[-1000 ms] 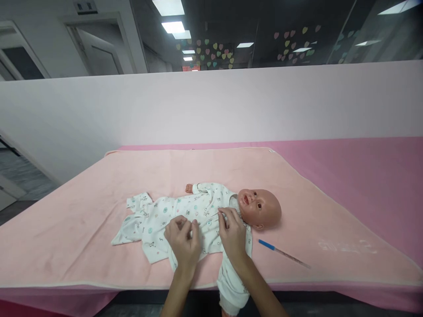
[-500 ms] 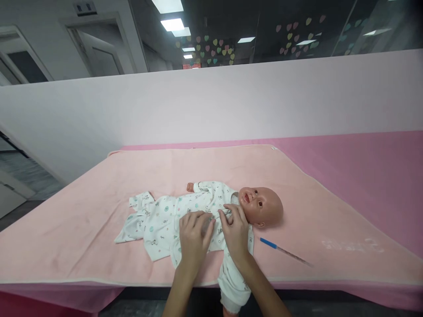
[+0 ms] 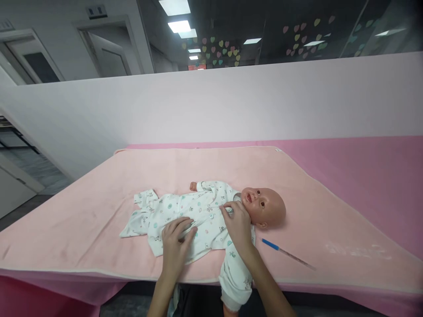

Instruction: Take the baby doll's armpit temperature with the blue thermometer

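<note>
A baby doll [image 3: 266, 206] lies on its back with its head to the right. It wears a white printed romper [image 3: 203, 209] with a front flap. My right hand [image 3: 239, 224] is at the chest just below the chin, thumb and index finger pinched on the romper's edge. Over the lower belly, my left hand [image 3: 175, 242] rests on the cloth with thumb and fingers apart. One sleeved doll arm [image 3: 235, 277] hangs over the near table edge, between my forearms. The far small doll hand [image 3: 193, 186] pokes out of its cuff.
A thin stick with a blue handle [image 3: 271, 244] lies right of the doll. Beneath is a peach towel [image 3: 99, 193] over a pink table cover [image 3: 373, 176]. A low white wall [image 3: 211, 105] stands behind the table.
My left hand has moved left and nearer to me, from the chest to the lower belly. My right hand stays near the collar. The view has shifted slightly.
</note>
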`<control>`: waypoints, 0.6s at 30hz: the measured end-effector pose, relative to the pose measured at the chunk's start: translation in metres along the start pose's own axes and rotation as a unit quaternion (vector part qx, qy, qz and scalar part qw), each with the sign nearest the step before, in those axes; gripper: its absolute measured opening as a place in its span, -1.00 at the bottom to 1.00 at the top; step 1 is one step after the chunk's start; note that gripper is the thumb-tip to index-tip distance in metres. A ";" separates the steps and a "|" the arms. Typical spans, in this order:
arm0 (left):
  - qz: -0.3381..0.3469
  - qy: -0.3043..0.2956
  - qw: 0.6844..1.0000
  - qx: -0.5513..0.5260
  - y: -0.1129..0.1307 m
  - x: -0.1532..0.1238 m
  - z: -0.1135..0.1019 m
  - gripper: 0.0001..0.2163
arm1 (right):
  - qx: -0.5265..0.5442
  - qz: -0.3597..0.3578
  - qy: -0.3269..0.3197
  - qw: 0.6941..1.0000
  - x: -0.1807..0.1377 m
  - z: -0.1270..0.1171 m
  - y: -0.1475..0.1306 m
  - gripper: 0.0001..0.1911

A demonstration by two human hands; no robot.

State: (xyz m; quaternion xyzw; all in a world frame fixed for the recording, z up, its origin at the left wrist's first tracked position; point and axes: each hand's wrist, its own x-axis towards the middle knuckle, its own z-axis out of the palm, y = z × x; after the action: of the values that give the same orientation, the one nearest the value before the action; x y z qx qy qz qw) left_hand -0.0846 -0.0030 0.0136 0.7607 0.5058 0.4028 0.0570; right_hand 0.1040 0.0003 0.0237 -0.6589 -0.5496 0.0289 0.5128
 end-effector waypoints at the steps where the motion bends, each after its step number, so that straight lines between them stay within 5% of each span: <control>1: -0.004 -0.003 1.000 -0.008 -0.003 -0.001 -0.002 -0.84 | 0.026 0.005 -0.014 1.000 0.001 -0.002 0.000 -0.76; 7: -0.001 -0.010 1.000 -0.025 -0.008 -0.002 -0.003 -0.85 | 0.152 0.048 -0.132 0.978 0.004 -0.018 -0.002 -0.77; 18: -0.004 -0.011 0.999 -0.030 -0.007 -0.003 -0.003 -0.87 | 0.003 -0.061 -0.149 0.987 0.010 -0.031 -0.011 -0.75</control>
State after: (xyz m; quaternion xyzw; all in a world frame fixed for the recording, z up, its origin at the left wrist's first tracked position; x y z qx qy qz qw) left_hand -0.0917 -0.0027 0.0105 0.7611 0.4958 0.4092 0.0863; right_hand 0.1187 -0.0136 0.0512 -0.6115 -0.6585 0.0968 0.4279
